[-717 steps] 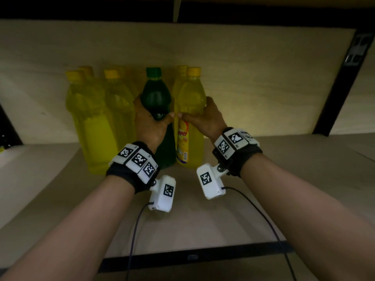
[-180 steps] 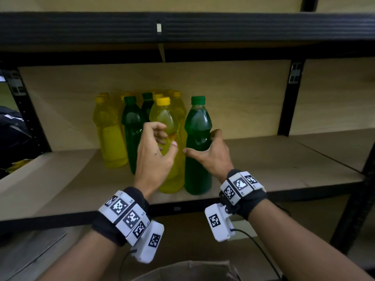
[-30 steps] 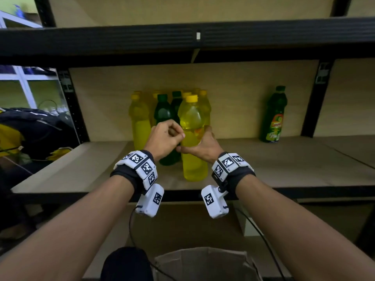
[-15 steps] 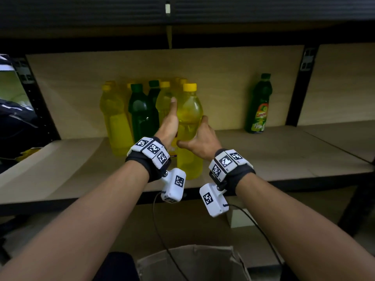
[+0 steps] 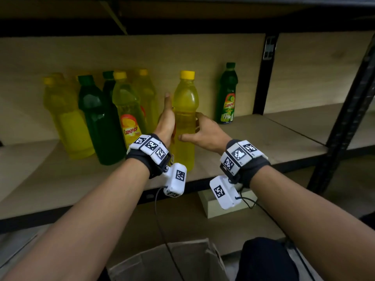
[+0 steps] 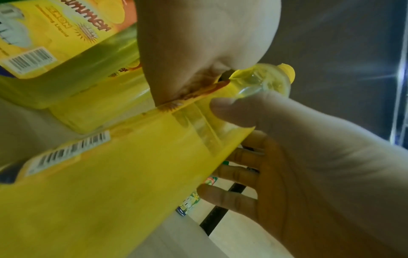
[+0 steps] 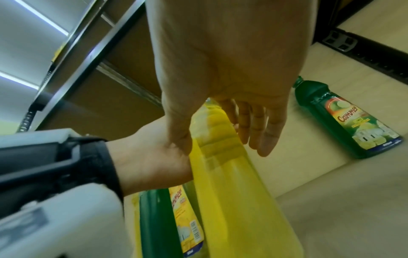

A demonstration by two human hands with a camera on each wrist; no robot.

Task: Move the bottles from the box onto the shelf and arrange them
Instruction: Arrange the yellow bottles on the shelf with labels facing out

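Yellow bottle (image 5: 185, 118) of clear ribbed plastic, yellow-capped and filled with yellow liquid, stands upright near the front of the shelf (image 5: 263, 138), between both hands. The left hand (image 5: 166, 120) lies flat against its left side with fingers straight; the right hand (image 5: 205, 133) cups its right side, thumb across the front and fingers loosely spread around the back, resting rather than squeezing. Just left stands a cluster of yellow and green bottles (image 5: 97, 118), one turning an orange label forward. A lone green bottle (image 5: 228, 94) with a lime label stands well apart to the right, against the back panel. The shelf is pale smooth wood board in a black metal frame (image 5: 345, 110). Below, the open top of a cardboard box (image 5: 182, 260) shows; its contents cannot be made out.
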